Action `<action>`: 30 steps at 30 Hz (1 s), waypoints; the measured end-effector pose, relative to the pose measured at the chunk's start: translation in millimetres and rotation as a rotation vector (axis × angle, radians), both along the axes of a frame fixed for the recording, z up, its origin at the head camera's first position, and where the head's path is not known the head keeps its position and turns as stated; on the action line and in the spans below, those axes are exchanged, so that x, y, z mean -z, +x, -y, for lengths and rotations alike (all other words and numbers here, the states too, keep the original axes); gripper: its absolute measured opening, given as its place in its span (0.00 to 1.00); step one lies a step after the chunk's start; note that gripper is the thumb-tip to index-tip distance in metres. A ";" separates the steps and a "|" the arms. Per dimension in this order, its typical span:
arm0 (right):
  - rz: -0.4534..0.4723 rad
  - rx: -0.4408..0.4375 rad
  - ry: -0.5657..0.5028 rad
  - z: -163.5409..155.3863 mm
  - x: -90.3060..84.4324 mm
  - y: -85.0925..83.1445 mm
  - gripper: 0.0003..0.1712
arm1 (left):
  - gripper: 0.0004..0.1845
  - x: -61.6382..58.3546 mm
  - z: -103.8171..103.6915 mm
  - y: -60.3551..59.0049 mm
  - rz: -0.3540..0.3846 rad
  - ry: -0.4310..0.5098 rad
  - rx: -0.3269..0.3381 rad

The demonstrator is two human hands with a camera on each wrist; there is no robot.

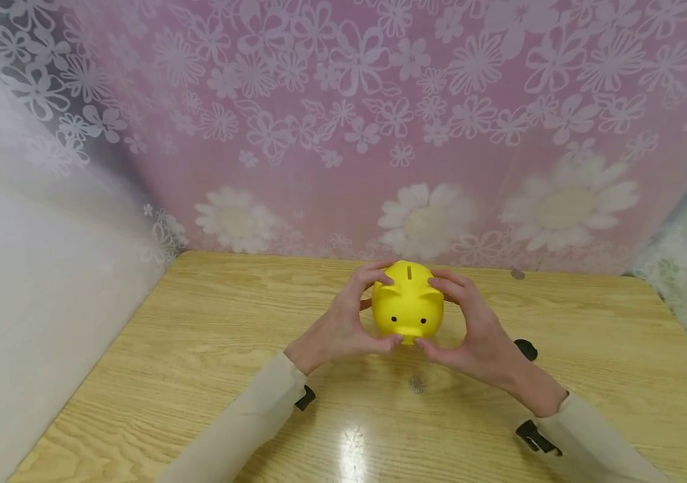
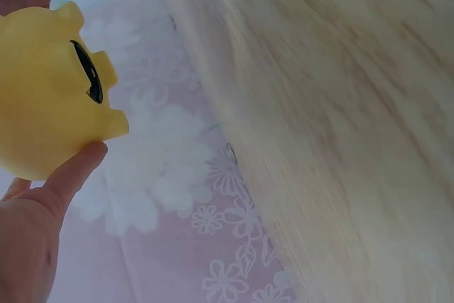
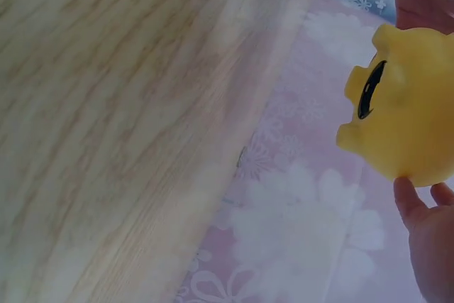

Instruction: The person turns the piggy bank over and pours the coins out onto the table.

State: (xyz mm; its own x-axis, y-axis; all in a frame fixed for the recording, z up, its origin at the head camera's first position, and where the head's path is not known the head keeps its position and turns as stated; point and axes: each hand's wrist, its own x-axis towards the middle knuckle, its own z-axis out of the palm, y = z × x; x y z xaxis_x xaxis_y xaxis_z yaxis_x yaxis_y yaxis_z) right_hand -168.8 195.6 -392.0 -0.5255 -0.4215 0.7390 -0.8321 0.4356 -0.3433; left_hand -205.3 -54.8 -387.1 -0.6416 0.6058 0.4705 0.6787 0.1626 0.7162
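A yellow piggy bank (image 1: 408, 302) is held up between both hands, its snout toward the head camera and the coin slot on top. My left hand (image 1: 349, 315) grips its left side, with the thumb by the snout and fingers over the back near the ear. Mirroring that, my right hand (image 1: 479, 329) holds the other side, thumb at the snout. Both wrist views show the underside with short feet and a black oval plug (image 3: 372, 90), raised off the table. Below the hands, a silvery coin (image 1: 416, 384) lies on the table.
The wood-grain table (image 1: 198, 322) meets a pink floral cloth (image 1: 319, 168) at the back. Another coin-like disc (image 1: 518, 274) lies close to the far edge. A dark rounded thing (image 1: 525, 349) shows beside the right wrist. Pale cloth hangs at both sides.
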 end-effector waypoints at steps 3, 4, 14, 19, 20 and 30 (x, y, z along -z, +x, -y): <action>0.091 0.003 0.025 -2.5 0.4 2.7 0.47 | 0.41 -1.5 -1.6 1.2 0.004 0.004 0.015; 0.127 -0.001 0.031 -3.1 0.5 3.7 0.48 | 0.41 -1.6 -2.1 1.9 0.003 0.002 0.018; 0.042 -0.078 -0.050 -4.9 -3.3 3.8 0.43 | 0.45 -6.9 -4.6 0.9 -0.216 0.019 0.082; -0.218 -0.112 -0.068 -1.4 -17.4 0.7 0.37 | 0.45 -22.6 -4.3 -0.8 -0.449 0.036 0.097; -0.284 -0.113 -0.059 -0.6 -20.3 0.4 0.34 | 0.44 -25.2 -4.2 -0.5 -0.493 0.040 0.104; -0.611 -0.063 0.069 2.6 -31.0 -1.9 0.21 | 0.37 -23.9 -2.9 2.4 -0.657 0.009 0.109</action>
State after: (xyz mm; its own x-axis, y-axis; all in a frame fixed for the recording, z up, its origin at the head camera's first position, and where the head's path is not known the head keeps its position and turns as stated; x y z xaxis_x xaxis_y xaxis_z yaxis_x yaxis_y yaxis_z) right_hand -170.7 193.1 -361.0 0.0113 -0.4957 0.8684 -0.8942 0.3836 0.2306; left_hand -203.0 -51.9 -363.2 -0.1555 0.6450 0.7482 0.9867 0.0646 0.1493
